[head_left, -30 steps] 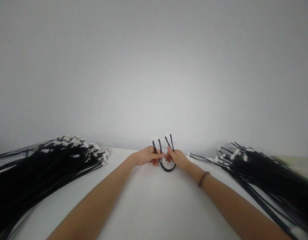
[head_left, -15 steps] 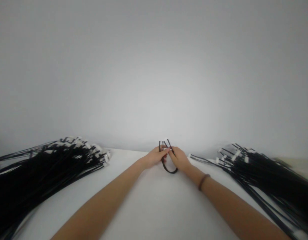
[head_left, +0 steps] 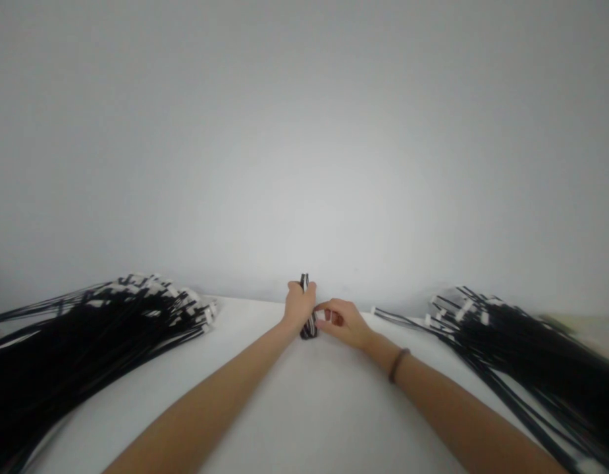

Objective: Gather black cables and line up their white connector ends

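My left hand (head_left: 300,306) is closed around a folded black cable (head_left: 310,328), near the wall at the middle of the table. The cable's top end sticks up above the fingers and its looped lower end shows below them; the part in between is hidden by the hand. Just to the right is my right hand (head_left: 344,322), its thumb and index finger apart, with the fingertips close beside the cable. Whether they touch it is hard to tell. Nothing shows between those fingers.
A big pile of black cables with white connectors (head_left: 111,329) lies on the left of the white table (head_left: 304,408). Another such pile (head_left: 526,349) lies on the right, with a few ends reaching toward my right hand. A plain pale wall (head_left: 304,164) rises behind.
The cable loop, earlier held wider between both hands, is now narrow and gathered in my left hand. My left hand has moved slightly left, and my right hand has come off with its fingers parted.
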Demonstrator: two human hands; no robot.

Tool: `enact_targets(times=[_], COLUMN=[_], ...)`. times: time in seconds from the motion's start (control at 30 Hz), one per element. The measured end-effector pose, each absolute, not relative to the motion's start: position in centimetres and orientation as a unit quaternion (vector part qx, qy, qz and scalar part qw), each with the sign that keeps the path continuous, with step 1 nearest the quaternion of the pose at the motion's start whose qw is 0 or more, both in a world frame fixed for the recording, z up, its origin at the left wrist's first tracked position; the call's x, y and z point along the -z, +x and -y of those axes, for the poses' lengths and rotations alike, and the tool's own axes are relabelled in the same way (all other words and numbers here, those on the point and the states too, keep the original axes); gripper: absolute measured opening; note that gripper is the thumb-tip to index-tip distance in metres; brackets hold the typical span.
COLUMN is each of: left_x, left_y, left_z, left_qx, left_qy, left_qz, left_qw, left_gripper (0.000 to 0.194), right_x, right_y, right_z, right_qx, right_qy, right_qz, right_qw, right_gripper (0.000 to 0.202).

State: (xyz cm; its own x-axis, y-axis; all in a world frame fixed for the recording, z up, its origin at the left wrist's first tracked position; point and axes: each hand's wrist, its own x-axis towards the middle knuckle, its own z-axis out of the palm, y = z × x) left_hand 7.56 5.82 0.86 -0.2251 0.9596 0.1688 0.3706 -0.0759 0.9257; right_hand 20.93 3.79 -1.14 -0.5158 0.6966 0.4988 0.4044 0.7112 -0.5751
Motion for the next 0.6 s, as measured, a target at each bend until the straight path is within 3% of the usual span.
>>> enact_targets(times=[0.1, 0.3, 0.5, 0.6], left_x=[-1.3, -1.6, -1.5, -0.9], left_y=[7.9, 7.3, 4.2, 3.1], left_z=[-5.4, -6.7, -7.4, -7.4], left_qx=[-0.433, -0.480, -0.445, -0.415], left_qy=[0.563, 0.481, 0.511, 0.561], left_qz=[-0.666, -0.632, -0.467, -0.423], left_qw=[0.228, 0.372, 0.568, 0.578], left_gripper=[0.043, 0.056, 0.023, 0.027], right_x=[1.4, 1.9, 2.2, 2.3], right_y=[19.7, 19.1, 20.6, 21.1], right_z=[-3.4, -4.7, -6.1, -6.7], right_qx=[-0.312, -0.441, -0.545, -0.559], right_qy=[-0.349, -0.402, -0.373, -0.374], right_qz=[0.804, 0.655, 0.566, 0.532], right_qw=[0.367, 0.463, 0.493, 0.514], right_gripper=[0.040, 0.036, 0.028, 0.027])
